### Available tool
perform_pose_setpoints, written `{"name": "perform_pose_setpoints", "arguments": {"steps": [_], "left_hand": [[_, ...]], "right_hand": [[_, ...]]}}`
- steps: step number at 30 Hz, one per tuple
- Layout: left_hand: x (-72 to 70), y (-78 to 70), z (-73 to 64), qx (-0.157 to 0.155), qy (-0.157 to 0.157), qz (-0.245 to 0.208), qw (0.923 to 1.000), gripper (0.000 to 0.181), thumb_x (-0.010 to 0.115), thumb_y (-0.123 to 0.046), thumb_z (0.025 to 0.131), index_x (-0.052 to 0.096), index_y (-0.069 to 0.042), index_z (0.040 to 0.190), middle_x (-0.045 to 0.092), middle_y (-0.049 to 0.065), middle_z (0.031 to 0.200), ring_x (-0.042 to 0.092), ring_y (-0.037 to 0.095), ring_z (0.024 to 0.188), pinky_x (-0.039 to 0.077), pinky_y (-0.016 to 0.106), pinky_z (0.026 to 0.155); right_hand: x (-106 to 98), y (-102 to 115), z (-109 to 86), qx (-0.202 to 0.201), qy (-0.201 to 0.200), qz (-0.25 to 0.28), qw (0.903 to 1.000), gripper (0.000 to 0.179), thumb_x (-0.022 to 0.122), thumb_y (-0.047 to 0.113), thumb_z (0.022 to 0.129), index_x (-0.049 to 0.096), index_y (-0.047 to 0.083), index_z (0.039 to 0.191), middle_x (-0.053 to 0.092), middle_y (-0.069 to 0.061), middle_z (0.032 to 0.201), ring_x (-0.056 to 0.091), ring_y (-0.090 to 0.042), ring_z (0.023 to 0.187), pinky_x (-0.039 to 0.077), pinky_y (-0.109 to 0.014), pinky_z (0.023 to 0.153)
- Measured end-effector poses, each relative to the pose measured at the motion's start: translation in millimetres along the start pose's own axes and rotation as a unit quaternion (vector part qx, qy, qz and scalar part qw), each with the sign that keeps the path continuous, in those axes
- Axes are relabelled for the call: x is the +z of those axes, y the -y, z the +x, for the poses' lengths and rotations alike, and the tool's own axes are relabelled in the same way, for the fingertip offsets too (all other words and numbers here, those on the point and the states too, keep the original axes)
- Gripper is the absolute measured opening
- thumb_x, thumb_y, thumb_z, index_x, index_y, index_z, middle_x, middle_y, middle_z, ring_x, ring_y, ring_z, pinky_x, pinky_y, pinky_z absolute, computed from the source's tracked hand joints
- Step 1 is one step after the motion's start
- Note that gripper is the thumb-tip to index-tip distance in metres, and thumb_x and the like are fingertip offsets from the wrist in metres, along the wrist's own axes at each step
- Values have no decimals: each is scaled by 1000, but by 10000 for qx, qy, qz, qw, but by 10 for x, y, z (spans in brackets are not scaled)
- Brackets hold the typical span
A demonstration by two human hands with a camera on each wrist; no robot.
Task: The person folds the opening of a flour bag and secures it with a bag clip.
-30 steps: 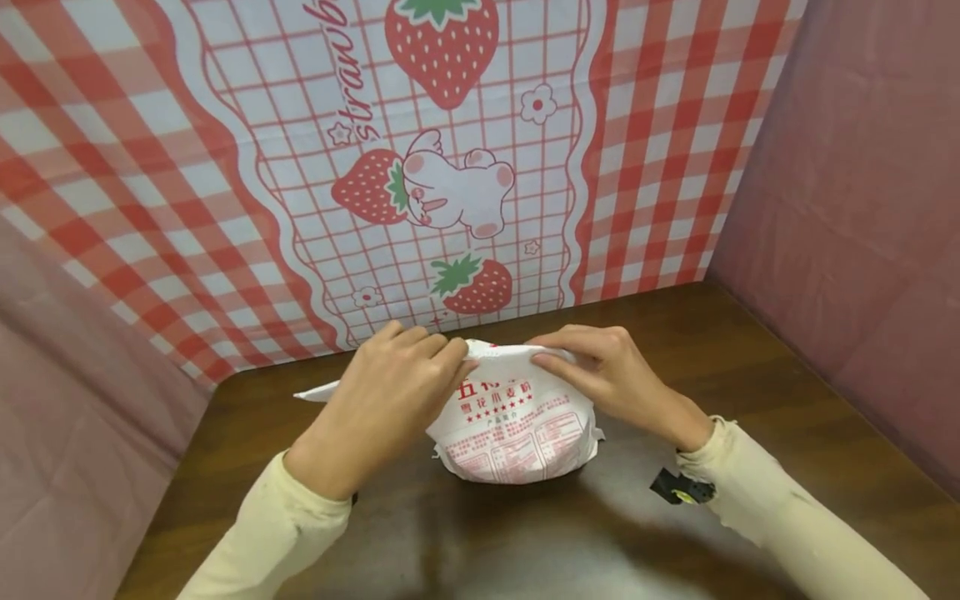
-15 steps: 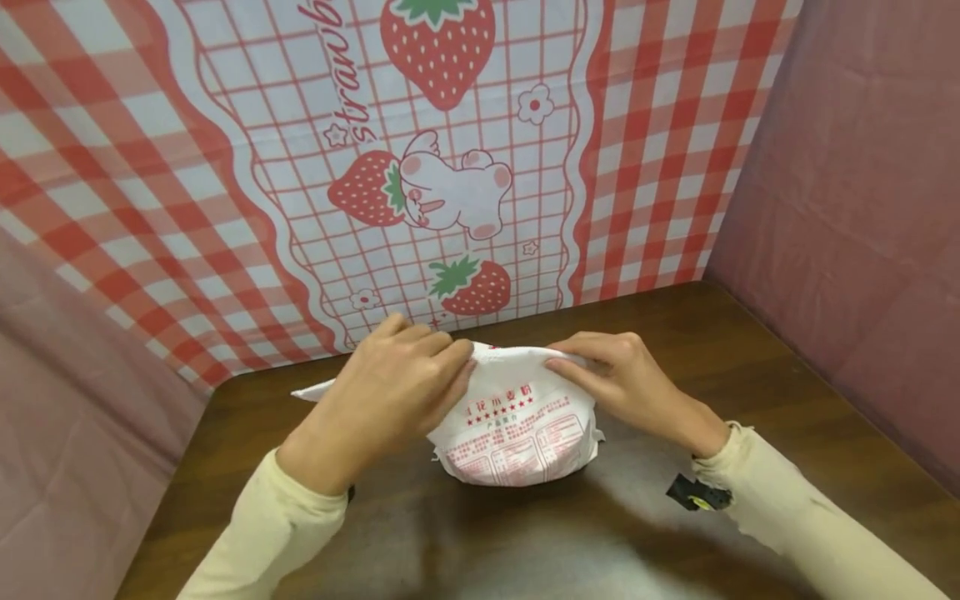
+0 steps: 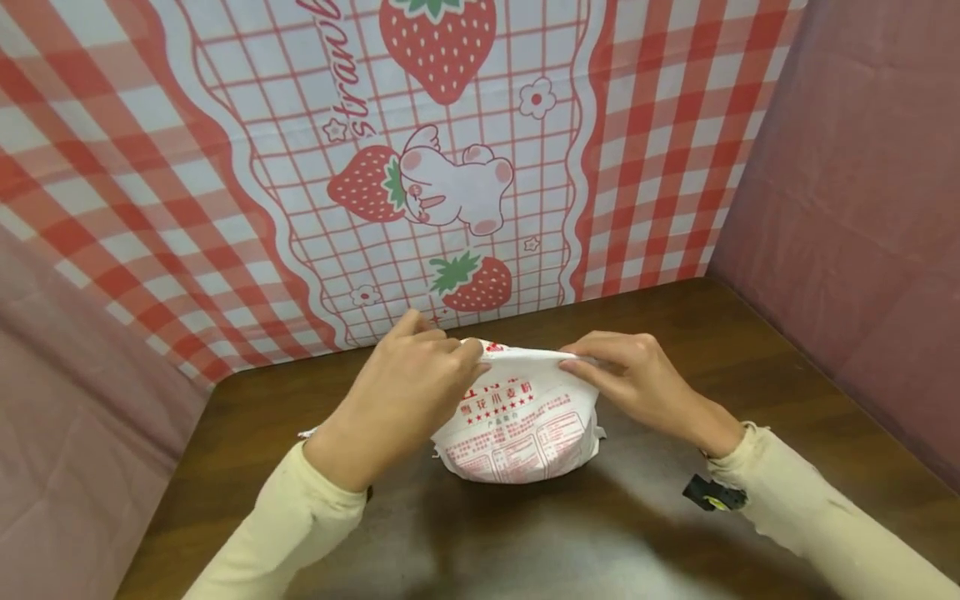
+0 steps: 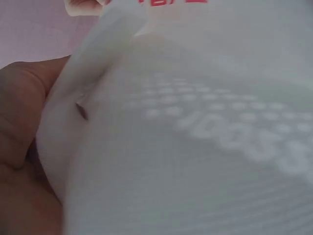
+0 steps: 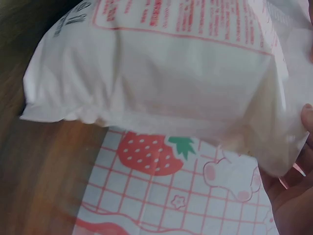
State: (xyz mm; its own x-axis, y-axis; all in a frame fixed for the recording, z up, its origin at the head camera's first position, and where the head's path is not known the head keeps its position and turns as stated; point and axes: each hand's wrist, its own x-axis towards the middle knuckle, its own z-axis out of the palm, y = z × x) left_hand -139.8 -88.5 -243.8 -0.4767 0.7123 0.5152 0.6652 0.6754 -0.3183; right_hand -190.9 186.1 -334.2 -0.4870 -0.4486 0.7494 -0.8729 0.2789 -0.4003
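A white plastic bag of flour (image 3: 517,437) with red print sits upright on the table, its lower part full and rounded. My left hand (image 3: 401,392) grips the folded top edge at the left, fingers curled over it. At the top right corner, my right hand (image 3: 648,387) pinches the same edge between thumb and fingers. A small white tip of the bag (image 3: 306,433) sticks out left of my left wrist. White film of the bag (image 4: 195,147) fills most of the left wrist view. The right wrist view shows the bag's side (image 5: 171,83) and my right hand (image 5: 296,196) at its corner.
The dark wooden table (image 3: 600,550) extends around the bag. Behind it hangs a red-checked strawberry cloth (image 3: 465,192), with pink curtains at the left (image 3: 67,400) and right (image 3: 855,208). A small black device (image 3: 712,493) is at my right cuff.
My right hand has slid rightward along the bag's top edge toward the corner. My left hand has shifted slightly right, and less of the white tip shows beside its wrist.
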Motion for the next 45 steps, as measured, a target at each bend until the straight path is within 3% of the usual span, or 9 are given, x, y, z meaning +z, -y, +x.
{"name": "perform_pose_setpoints", "arguments": {"steps": [4, 13, 21, 29, 37, 41, 45], "left_hand": [[49, 67, -48, -19, 93, -491, 9987, 23, 71, -20, 93, 60, -14, 73, 61, -5, 59, 46, 10, 49, 35, 32, 68], [116, 120, -126, 126, -133, -875, 9960, 17, 69, -17, 94, 63, -12, 79, 59, -4, 61, 51, 12, 53, 39, 32, 69], [179, 96, -171, 279, -503, -720, 9957, 20, 69, -14, 92, 58, -11, 75, 54, -3, 58, 51, 14, 52, 39, 33, 68], [189, 54, -180, 343, -547, -523, 9965, 26, 64, -13, 94, 52, -12, 71, 53, -2, 57, 53, 17, 54, 41, 33, 70], [201, 27, -207, 329, -579, -482, 9966, 25, 61, -11, 95, 52, -11, 72, 52, -2, 57, 53, 17, 54, 41, 34, 70], [211, 28, -232, 315, -567, -418, 9970, 24, 64, -14, 95, 53, -11, 73, 55, -1, 58, 54, 18, 57, 42, 34, 71], [224, 24, -246, 320, -565, -428, 9970, 22, 64, -12, 95, 53, -11, 75, 57, 0, 60, 56, 18, 59, 42, 33, 71]], "right_hand": [[-23, -51, -52, -194, -141, -119, 9996, 33, 77, -13, 75, 76, 9, 100, 73, 2, 92, 64, -8, 77, 49, -16, 66], [-104, -138, -190, -226, -310, -388, 9985, 37, 79, -17, 68, 77, 6, 96, 74, -2, 90, 68, -12, 79, 50, -14, 71], [-152, -123, -155, -432, -52, -412, 9982, 36, 78, -16, 72, 76, 6, 100, 74, -2, 93, 68, -12, 81, 51, -15, 72], [-178, -42, -124, 8, 411, -567, 9975, 32, 77, -2, 80, 73, 9, 110, 72, 4, 104, 66, -10, 93, 48, -15, 82], [-14, 167, 66, -513, 602, -1147, 9902, 30, 72, 13, 88, 70, 6, 118, 71, 2, 107, 63, -14, 97, 45, -27, 85], [96, 249, 175, -777, 677, -1275, 9865, 29, 67, 14, 93, 68, 5, 121, 70, -1, 109, 63, -17, 104, 48, -35, 92], [167, 271, 235, -904, 721, -1282, 9850, 28, 64, 16, 96, 67, 5, 122, 69, -2, 111, 63, -17, 104, 51, -35, 91]]}}
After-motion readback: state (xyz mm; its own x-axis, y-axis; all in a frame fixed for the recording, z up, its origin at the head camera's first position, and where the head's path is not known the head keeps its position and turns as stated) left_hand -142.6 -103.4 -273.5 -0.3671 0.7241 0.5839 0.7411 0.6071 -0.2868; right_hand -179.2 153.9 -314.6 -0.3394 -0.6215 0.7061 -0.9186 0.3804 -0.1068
